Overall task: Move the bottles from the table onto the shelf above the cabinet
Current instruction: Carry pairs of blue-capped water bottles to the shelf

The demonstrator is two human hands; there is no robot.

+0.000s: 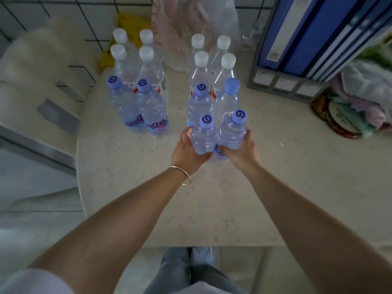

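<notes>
Left hand [189,150] wrapped round one blue-capped bottle [204,135], right hand [241,151] round its neighbour [233,130], both mid-table [212,209], bare top toward the near edge. Beyond, two blue-capped bottles [137,107] labelled with partial letters "me", then white-capped bottles [210,66] toward the far edge.
</notes>
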